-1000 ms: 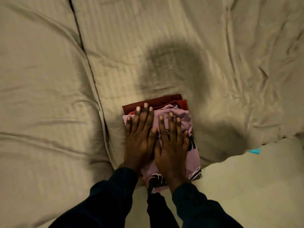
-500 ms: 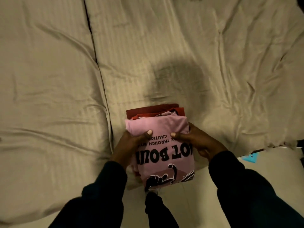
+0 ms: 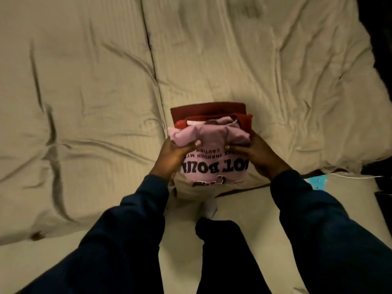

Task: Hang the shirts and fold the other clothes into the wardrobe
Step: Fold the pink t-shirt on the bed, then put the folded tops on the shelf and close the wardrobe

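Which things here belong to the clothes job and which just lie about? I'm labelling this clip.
Job: pink printed garment, dark red folded clothes, left hand, right hand.
Lying about: beige duvet, turquoise item.

The setting was a bedroom in a home. A wide bed (image 3: 89, 85) covered in rumpled beige striped bedding (image 3: 244, 66) filled most of the view, its two cushioned sections divided by a dark seam (image 3: 151, 58). A stack of folded clothes (image 3: 212, 132), pink over dark red, was held at the bed's near edge, above a pale floor (image 3: 250, 209).
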`<state>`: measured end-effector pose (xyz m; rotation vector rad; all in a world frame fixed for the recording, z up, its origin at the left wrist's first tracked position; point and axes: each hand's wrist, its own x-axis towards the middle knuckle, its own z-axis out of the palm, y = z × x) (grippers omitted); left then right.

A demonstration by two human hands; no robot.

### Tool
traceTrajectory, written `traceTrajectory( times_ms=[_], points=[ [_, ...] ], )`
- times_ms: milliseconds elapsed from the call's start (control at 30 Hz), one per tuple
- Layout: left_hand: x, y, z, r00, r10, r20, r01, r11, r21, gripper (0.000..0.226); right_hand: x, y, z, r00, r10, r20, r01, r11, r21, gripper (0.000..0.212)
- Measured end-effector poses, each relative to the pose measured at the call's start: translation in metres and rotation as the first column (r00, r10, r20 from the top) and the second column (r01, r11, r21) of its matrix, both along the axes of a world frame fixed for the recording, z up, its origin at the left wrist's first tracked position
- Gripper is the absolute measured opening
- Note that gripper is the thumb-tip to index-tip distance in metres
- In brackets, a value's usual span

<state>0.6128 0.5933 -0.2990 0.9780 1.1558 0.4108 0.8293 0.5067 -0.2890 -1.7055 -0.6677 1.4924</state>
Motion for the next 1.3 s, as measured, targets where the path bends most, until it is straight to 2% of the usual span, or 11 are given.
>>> traceTrajectory(
  times_ms=[133, 333, 433, 567, 767, 967, 1067, 1200, 1300],
  points=[
    [-0.022, 0.006, 0.088, 0.999, 0.025, 0.022, -0.028, 0.992, 0.123, 0.049, -0.019, 0.006, 0.09, 0.999, 0.002, 0.05, -0.009, 0.99, 0.138, 0.06],
    [-0.068, 0.007, 0.237, 0.993, 0.066, 0.101, -0.094, 0.948, 0.304, 0.035, -0.064, 0.024, 0.219, 0.994, 0.028, 0.107, -0.067, 0.923, 0.378, 0.061],
    [-0.09, 0.015, 0.305, 0.984, 0.139, 0.109, -0.173, 0.887, 0.429, 0.037, -0.084, 0.044, 0.281, 0.988, 0.084, 0.128, -0.135, 0.87, 0.473, 0.058],
    [-0.115, 0.029, 0.374, 0.951, 0.24, 0.196, -0.309, 0.787, 0.535, 0.036, -0.109, 0.084, 0.358, 0.97, 0.146, 0.196, -0.235, 0.777, 0.584, 0.057],
    [-0.175, 0.059, 0.44, 0.891, 0.396, 0.224, -0.444, 0.649, 0.618, 0.035, -0.174, 0.134, 0.424, 0.948, 0.115, 0.296, -0.291, 0.684, 0.669, 0.06],
    [-0.254, 0.082, 0.5, 0.852, 0.461, 0.247, -0.492, 0.546, 0.679, 0.058, -0.255, 0.167, 0.477, 0.955, 0.093, 0.28, -0.278, 0.602, 0.748, 0.063],
    [-0.283, 0.088, 0.525, 0.831, 0.517, 0.205, -0.482, 0.485, 0.73, 0.073, -0.285, 0.182, 0.497, 0.962, 0.096, 0.255, -0.263, 0.571, 0.777, 0.067],
    [-0.309, 0.089, 0.54, 0.806, 0.54, 0.243, -0.515, 0.436, 0.738, 0.069, -0.309, 0.199, 0.514, 0.953, 0.161, 0.256, -0.302, 0.508, 0.807, 0.064],
    [-0.317, 0.081, 0.541, 0.747, 0.602, 0.281, -0.579, 0.381, 0.721, 0.065, -0.32, 0.208, 0.522, 0.934, 0.23, 0.274, -0.353, 0.465, 0.812, 0.065]
  ],
)
